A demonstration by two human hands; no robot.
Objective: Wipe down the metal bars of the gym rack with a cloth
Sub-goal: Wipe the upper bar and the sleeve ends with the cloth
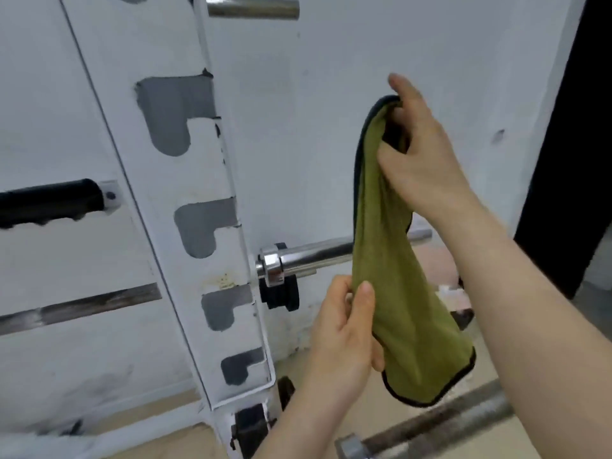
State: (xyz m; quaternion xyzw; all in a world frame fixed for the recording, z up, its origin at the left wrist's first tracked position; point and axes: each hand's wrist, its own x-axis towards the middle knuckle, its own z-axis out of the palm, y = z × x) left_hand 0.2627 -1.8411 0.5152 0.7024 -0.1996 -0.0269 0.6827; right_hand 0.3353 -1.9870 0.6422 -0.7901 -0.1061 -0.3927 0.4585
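One cloth (381, 260), pinched by left hand (341, 332) and right hand (420, 160), overlaps one chrome bar (314, 256)

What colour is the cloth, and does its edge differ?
Olive green cloth with a black trim along its edge, clearest in the head view.

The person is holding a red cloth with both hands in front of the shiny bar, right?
Not quite. The cloth is green, not red. The head view shows it held by both hands, the right hand at its top and the left hand lower down, in front of the shiny bar.
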